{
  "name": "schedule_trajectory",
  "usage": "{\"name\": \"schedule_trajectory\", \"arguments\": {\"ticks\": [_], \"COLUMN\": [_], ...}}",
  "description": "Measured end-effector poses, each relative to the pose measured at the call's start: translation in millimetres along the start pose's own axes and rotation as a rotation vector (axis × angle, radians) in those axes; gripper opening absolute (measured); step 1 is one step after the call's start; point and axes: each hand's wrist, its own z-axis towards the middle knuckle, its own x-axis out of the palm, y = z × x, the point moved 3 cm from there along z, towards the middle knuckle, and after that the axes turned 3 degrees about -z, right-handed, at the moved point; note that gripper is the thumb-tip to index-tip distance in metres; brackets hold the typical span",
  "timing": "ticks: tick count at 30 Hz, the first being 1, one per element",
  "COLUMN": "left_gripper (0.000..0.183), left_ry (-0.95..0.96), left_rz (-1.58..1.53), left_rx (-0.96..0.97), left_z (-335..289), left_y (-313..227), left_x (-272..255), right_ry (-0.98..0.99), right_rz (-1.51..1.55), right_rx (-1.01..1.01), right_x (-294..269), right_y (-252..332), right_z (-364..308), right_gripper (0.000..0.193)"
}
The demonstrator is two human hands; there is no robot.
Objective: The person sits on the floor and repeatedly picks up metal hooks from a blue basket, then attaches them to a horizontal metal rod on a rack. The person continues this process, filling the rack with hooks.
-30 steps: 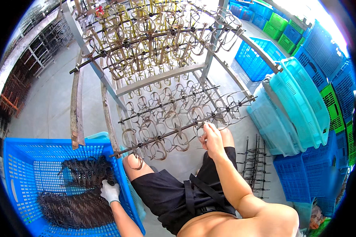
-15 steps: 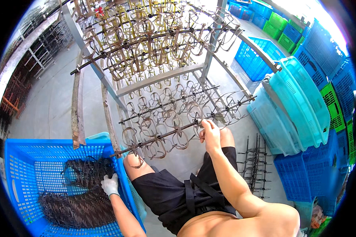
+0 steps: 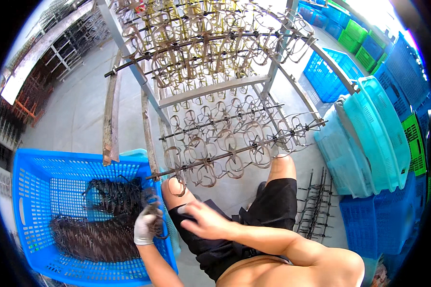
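My left hand [image 3: 145,226], in a pale glove, is closed round a small bunch of dark looped metal pieces [image 3: 154,216] at the right rim of the blue crate; motion blurs the bunch partly. Bare and with its fingers apart, my right hand [image 3: 205,219] is over my lap beside the left one and holds nothing. Piles of dark thin metal pieces [image 3: 93,239] lie inside the blue crate [image 3: 21,191]. In front of my knees, a dark notched bar [image 3: 215,158] carries a row of bent metal loops hung along it.
A grey metal frame [image 3: 210,91] holds further bars full of loops above. Several loose black bars [image 3: 315,205] lie on the floor at my right. Turquoise crates [image 3: 376,138] and blue crates [image 3: 378,215] are stacked further right. A wooden-looking rail [image 3: 111,115] reaches toward the blue crate.
My right hand has left the loop on the bar and come down left toward my lap. My left hand has risen from the pile with a bunch of metal pieces. The view has shifted.
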Motion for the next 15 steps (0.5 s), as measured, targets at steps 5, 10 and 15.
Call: {"name": "schedule_trajectory", "arguments": {"ticks": [5, 10, 15], "left_gripper": [0.031, 0.024, 0.023], "left_ry": [-0.01, -0.154, -0.241], "left_rz": [-0.496, -0.222, -0.055], "left_rx": [0.454, 0.445, 0.355], "left_z": [-23.7, -46.3, -42.8], "left_y": [-17.8, 3.3, 16.0], "left_x": [71.7, 111.2, 146.1], "right_ry": [-0.073, -0.124, 0.357], "right_rz": [0.151, 0.265, 0.676], "right_rx": [-0.08, 0.007, 0.315], "right_x": [42.6, 13.0, -21.0], "right_y": [25.9, 12.4, -26.9], "right_z": [2.0, 8.9, -26.6], "right_gripper": [0.059, 0.051, 0.029]}}
